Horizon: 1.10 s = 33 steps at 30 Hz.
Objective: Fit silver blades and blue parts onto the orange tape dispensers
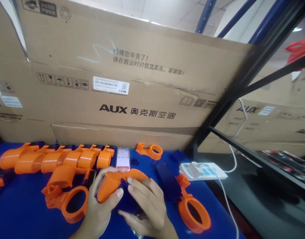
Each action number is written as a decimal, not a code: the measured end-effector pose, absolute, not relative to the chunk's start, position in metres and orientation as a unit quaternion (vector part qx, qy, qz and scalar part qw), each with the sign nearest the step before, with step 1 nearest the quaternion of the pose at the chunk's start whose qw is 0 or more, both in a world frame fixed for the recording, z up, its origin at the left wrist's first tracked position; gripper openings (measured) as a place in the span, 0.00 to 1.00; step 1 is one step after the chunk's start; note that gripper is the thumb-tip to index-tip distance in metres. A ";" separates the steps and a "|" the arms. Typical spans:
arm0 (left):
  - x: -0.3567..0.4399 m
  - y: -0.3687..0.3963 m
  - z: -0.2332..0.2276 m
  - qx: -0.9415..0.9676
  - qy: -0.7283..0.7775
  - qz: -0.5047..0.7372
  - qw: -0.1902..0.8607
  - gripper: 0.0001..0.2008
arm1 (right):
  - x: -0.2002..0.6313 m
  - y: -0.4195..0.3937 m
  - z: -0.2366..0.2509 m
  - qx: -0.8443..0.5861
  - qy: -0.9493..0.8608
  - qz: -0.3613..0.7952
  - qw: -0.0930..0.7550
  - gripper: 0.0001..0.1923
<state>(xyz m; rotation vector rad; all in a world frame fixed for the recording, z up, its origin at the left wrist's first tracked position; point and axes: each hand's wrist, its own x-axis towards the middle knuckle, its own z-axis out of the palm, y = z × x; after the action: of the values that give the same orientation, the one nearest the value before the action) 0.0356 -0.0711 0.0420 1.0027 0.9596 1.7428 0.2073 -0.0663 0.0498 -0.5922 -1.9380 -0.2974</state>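
An orange tape dispenser [111, 186] is held up in front of me over the blue table. My left hand [101, 205] is closed round its left end, thumb on the near side and fingers behind. My right hand [150, 202] grips a dark blue plastic piece [130, 200] against the dispenser, its fingertips near where the two meet. The palm hides much of the blue piece. Just left of my left hand lies an orange dispenser frame [75, 217] with an open ring. Another orange ring frame [194, 229] lies to the right, close to a dark blue part [167, 179].
Several orange dispensers [52, 159] with blue tops stand in a row at the back left. A phone [123, 159] and a small orange ring frame [154, 152] lie behind my hands. A white power strip [202, 171] with cables sits right, near a black metal frame [237, 93]. Cardboard [142, 96] walls the back.
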 end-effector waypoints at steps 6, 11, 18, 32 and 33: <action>0.033 -0.071 0.030 0.404 0.339 0.699 0.483 0.22 | 0.208 -0.070 0.048 -0.249 -0.805 -0.130 0.522 0.29; 0.035 -0.069 0.030 0.414 0.319 0.709 0.473 0.22 | 0.210 -0.072 0.046 -0.245 -0.810 -0.127 0.517 0.31; 0.036 -0.073 0.035 0.422 0.313 0.707 0.473 0.20 | 0.210 -0.074 0.046 -0.245 -0.805 -0.127 0.525 0.30; 0.038 -0.079 0.036 0.387 0.268 0.704 0.532 0.17 | 0.211 -0.076 0.060 -0.249 -0.809 -0.179 0.501 0.19; 0.038 -0.079 0.037 0.386 0.263 0.704 0.535 0.17 | 0.211 -0.077 0.061 -0.250 -0.810 -0.180 0.499 0.18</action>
<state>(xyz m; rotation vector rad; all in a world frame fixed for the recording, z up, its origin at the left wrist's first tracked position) 0.0382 -0.0791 0.0367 0.9198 0.6262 1.6774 0.2115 -0.0767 0.0606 -0.6052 -1.9589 -0.4363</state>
